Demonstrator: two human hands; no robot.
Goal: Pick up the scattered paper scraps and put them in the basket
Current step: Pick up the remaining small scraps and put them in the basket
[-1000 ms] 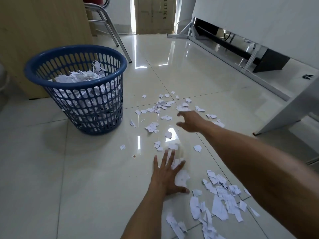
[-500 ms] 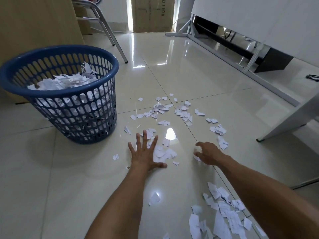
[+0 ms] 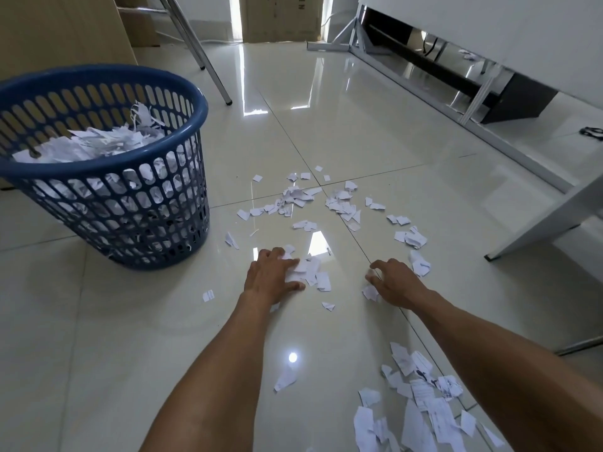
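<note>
A blue slotted basket (image 3: 137, 203) stands on the tiled floor at the left, filled with white paper almost to its rim. My left hand (image 3: 270, 277) rests on the floor right of it, its fingers and thumb curled round a small heap of paper scraps (image 3: 313, 272). A little to the right, my right hand (image 3: 396, 283) is bent like a claw over a single scrap (image 3: 370, 292) at its thumb. More scraps lie scattered farther out (image 3: 342, 203), beside the right hand (image 3: 419, 264), and in a bigger pile close by at the lower right (image 3: 421, 406).
A wooden cabinet (image 3: 65, 27) stands behind the basket. A slanted metal chair leg (image 3: 202, 57) meets the floor just beyond it. A white table leg (image 3: 538, 223) and a metal frame (image 3: 456, 102) run along the right. A cardboard box (image 3: 280, 17) stands at the back.
My left hand went from flat and spread to curled round the scraps. My right hand came back from the far scraps to beside the left. The view has moved nearer the basket.
</note>
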